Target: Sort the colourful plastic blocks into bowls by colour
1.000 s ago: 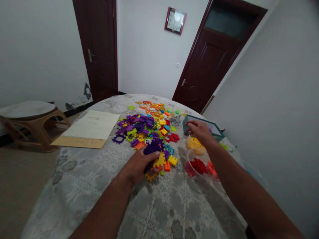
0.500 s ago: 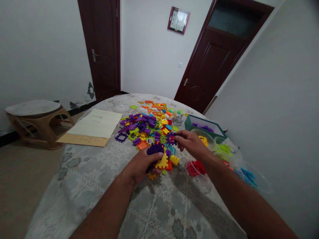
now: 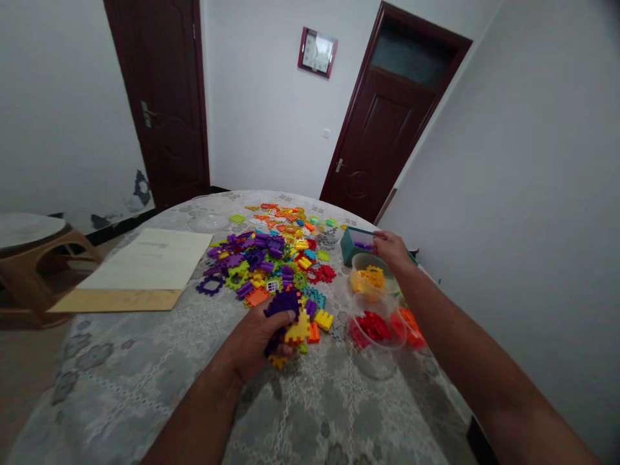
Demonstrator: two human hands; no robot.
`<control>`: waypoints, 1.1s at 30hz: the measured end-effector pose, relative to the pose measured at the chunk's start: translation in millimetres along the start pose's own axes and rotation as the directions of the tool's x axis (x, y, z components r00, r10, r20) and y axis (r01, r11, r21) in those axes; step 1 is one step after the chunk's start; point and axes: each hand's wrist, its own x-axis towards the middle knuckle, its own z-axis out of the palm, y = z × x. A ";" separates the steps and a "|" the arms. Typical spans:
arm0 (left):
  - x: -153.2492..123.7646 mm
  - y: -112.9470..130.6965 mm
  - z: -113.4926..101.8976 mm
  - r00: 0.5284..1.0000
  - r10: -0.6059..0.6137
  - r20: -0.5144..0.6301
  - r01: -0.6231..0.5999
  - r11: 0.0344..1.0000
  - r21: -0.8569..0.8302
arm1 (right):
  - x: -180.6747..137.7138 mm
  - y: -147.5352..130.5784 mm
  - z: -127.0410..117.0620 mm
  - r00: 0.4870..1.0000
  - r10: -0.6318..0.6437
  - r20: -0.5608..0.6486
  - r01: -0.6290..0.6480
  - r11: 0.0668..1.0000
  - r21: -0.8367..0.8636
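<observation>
My left hand [image 3: 254,339] is closed around a bunch of dark purple interlocking building pieces [image 3: 283,305], thumb on top. A yellow toothed piece [image 3: 299,328] lies just beside its thumb, at the near end of a mixed pile of plastic building pieces [image 3: 264,248]. My right hand [image 3: 393,250] is at the green box [image 3: 347,248], its fingers over the inside, where purple pieces [image 3: 362,245] lie. Its fingertips are partly hidden and blurred, so whether they hold a piece cannot be made out.
Clear tubs hold yellow pieces [image 3: 372,279], red pieces [image 3: 374,326] and orange pieces [image 3: 411,326] on the right, under my right forearm. Paper sheets [image 3: 150,258] lie on the left of the cloth-covered table [image 3: 159,361]. A stool [image 3: 43,258] stands beyond the left edge.
My right hand has gone from the pile, where it gripped a purple square frame piece, to the green box on the right. My left hand keeps its purple pieces. The view has turned slightly right.
</observation>
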 end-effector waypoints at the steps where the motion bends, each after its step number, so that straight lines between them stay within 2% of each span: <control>1: -0.4 0.3 0.3 1.000 0.005 0.010 -0.005 1.000 0.022 | -13.9 -1.4 3.4 0.999 -0.019 0.033 0.019 1.000 -0.004; 3: -1.7 1.4 1.2 0.999 0.016 0.029 -0.017 0.998 0.068 | -50.2 -6.8 12.0 0.981 -0.089 0.172 0.093 0.996 -0.015; 4: -2.5 2.0 1.5 0.999 0.020 0.040 -0.024 0.996 0.089 | -71.2 -10.7 16.7 0.956 -0.132 0.261 0.141 0.990 -0.015; 6: -4.0 3.0 1.7 0.997 0.027 0.068 -0.036 0.991 0.126 | -114.0 -19.8 25.8 0.812 -0.270 0.518 0.317 0.948 -0.002; 7: -4.7 3.3 1.6 0.996 0.031 0.084 -0.043 0.989 0.143 | -133.6 -24.5 30.1 0.750 -0.309 0.585 0.369 0.929 0.018; 9: -5.7 3.6 0.8 0.992 0.035 0.122 -0.056 0.983 0.173 | -165.0 -32.1 37.9 0.652 -0.346 0.675 0.421 0.905 0.058; 11: -6.0 3.3 0.0 0.988 0.025 0.150 -0.056 0.978 0.201 | -183.3 -35.6 44.2 0.611 -0.346 0.712 0.418 0.905 0.081; 12: -6.0 3.1 -0.4 0.988 0.019 0.156 -0.052 0.976 0.211 | -187.9 -35.5 46.7 0.609 -0.334 0.720 0.398 0.913 0.086; 16: -4.8 1.9 -0.8 0.993 0.025 0.119 -0.050 0.975 0.217 | -188.4 -26.5 52.6 0.699 -0.210 0.683 0.190 0.976 0.106; 19: -4.9 2.0 0.9 0.995 0.051 0.084 -0.068 0.974 0.218 | -186.1 -17.2 52.9 0.727 -0.128 0.674 0.027 0.987 0.158; 22: -5.7 2.9 3.8 0.996 0.061 0.059 -0.072 0.978 0.198 | -183.2 -12.1 47.5 0.746 -0.093 0.659 -0.038 0.983 0.181; 24: -5.3 2.8 4.8 0.998 0.053 0.041 -0.059 0.987 0.150 | -174.2 -11.4 39.9 0.770 -0.091 0.632 -0.010 0.988 0.155; 26: -3.7 1.6 4.1 0.999 0.041 0.029 -0.044 0.995 0.093 | -154.8 -10.8 30.0 0.797 -0.094 0.597 0.052 0.995 0.087; 28: -1.4 -0.3 2.2 0.999 0.032 0.020 -0.033 0.999 0.042 | -124.1 -8.6 19.2 0.844 -0.069 0.531 0.083 0.997 -0.003; 30: 0.7 -2.3 0.4 0.999 0.033 0.016 -0.033 0.999 0.001 | -85.7 -4.5 9.3 0.903 -0.005 0.430 0.042 0.996 -0.076; 33: 2.2 -3.7 -0.4 0.999 0.036 0.008 -0.036 0.999 -0.017 | -27.7 3.8 -2.3 0.957 0.072 0.283 -0.045 0.994 -0.102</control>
